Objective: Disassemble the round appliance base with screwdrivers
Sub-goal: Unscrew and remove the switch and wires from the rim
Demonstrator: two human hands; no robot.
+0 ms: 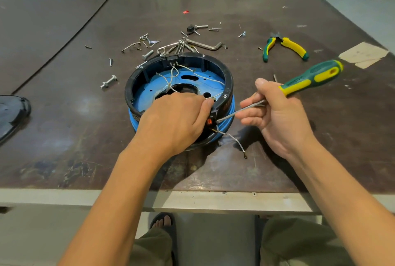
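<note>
The brown table [64, 116] fills most of what I see, and its pale front edge runs in front of my knees. The base [213, 66] sits near the middle of it, open side up: a black ring over a blue wall, with a blue plate [145, 94] and thin white wires [198, 75] inside.

My left hand [173, 124] lies over the near rim, fingers curled down into the ring and thumb against the outer wall, gripping the base. My right hand [275, 116] is just to the right, fingers wrapped round the screwdriver [314, 76] where shaft meets handle, thumb raised. The green and yellow handle points up and away to the right. The tip meets the base's outer wall beside the red switch [210, 121], close to my left thumb.

A dark cover [12, 111] lies at the table's left edge. Pliers [286, 47] lie beyond my right hand, well apart from the base. A hex key [205, 45] lies just behind the ring among scattered screws [214, 29], and a bolt [108, 82] lies left of the base. One loose wire [237, 141] trails out from under the switch onto the table.
</note>
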